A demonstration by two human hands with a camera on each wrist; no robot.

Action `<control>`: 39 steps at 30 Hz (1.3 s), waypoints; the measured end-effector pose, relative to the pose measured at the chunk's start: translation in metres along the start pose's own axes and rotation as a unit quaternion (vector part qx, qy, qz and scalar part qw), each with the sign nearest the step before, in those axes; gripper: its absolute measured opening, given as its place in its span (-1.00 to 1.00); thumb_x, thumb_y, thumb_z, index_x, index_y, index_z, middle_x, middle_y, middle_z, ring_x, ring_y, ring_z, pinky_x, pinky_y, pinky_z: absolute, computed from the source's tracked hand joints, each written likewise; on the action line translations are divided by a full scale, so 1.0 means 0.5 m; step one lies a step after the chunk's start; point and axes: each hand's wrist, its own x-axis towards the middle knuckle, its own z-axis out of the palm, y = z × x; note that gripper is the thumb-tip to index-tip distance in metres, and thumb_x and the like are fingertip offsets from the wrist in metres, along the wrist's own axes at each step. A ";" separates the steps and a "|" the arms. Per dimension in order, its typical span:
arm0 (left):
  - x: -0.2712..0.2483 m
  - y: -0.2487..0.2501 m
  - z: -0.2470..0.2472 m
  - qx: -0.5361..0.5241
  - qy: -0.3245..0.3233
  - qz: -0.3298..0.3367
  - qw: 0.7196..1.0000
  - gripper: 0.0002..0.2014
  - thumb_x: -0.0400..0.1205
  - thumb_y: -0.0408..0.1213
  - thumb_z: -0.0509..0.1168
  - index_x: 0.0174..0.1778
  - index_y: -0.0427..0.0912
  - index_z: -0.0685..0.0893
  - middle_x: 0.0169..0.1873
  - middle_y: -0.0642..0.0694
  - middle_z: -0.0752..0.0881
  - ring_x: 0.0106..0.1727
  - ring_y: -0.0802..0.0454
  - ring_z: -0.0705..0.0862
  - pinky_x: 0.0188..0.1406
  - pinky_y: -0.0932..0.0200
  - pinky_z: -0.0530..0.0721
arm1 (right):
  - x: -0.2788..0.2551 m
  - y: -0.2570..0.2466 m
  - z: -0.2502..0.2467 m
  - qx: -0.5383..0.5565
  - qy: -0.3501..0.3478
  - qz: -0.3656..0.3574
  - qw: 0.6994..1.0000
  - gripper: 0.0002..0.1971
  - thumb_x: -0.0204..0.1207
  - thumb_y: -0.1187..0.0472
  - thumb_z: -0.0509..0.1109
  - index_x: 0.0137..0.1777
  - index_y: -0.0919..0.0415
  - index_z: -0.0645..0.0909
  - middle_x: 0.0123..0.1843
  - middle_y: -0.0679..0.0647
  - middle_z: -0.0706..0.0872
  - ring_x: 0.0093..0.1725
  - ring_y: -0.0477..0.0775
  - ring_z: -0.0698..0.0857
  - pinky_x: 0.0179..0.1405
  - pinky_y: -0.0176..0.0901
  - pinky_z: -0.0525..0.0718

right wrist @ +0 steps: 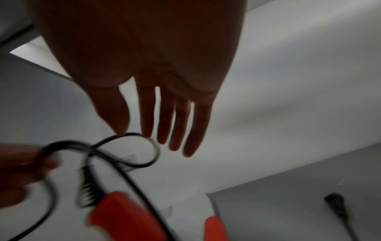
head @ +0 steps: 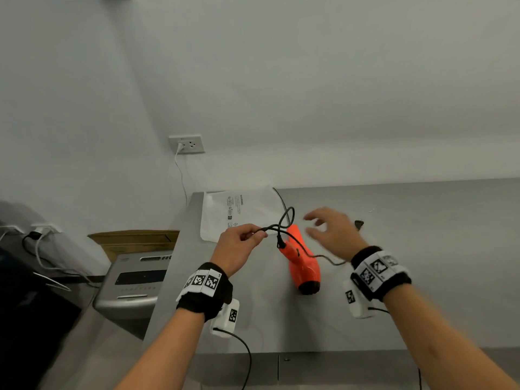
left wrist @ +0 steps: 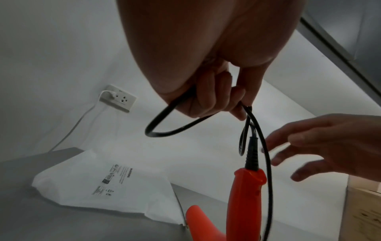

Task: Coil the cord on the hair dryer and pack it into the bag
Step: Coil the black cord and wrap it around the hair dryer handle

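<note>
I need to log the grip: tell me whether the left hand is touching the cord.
Touching. The left wrist view shows the left hand with its fingers curled round the black cord, looped beneath them.

Both forearms are bare. Each wrist wears a black wristband (head: 206, 291) wrapped in white strips of square black-and-white markers (head: 377, 267). A white camera block (head: 225, 319) (tagged too) hangs at each band's 6 o'clock, trailing a thin black cable (head: 247, 353).
</note>
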 end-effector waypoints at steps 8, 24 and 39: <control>-0.007 0.052 0.020 0.008 0.092 0.102 0.990 -0.63 0.64 -0.37 0.37 0.33 0.07 0.67 0.04 0.07 0.68 0.09 0.25 0.66 0.19 0.33 0.60 | 0.016 -0.063 0.096 0.019 -0.037 0.013 0.999 -0.81 0.60 0.03 0.38 -0.17 0.11 0.60 -0.22 0.10 0.78 -0.18 0.21 0.70 -0.13 0.11 0.69; 0.012 0.042 0.111 -0.069 -0.057 -0.019 0.996 -0.83 0.59 -0.38 0.25 -0.02 -0.25 0.74 -0.34 -0.07 0.79 -0.30 -0.04 0.75 -0.18 0.04 0.69 | 0.011 -0.085 0.055 0.149 -0.069 -0.030 0.986 -0.80 0.66 0.24 0.36 -0.13 0.29 0.76 -0.39 0.14 0.75 -0.53 0.02 0.69 -0.50 -0.17 0.68; 0.013 -0.008 -0.002 -0.155 0.101 -0.104 0.977 -0.77 0.75 -0.36 0.26 0.07 -0.15 0.85 -0.67 0.17 0.44 -0.59 0.16 0.38 -0.20 0.03 0.53 | 0.118 0.273 -0.102 -0.017 0.131 0.316 0.940 -0.63 0.63 0.03 0.33 -0.21 0.32 0.75 -0.26 0.30 0.82 -0.32 0.34 0.84 -0.20 0.26 0.87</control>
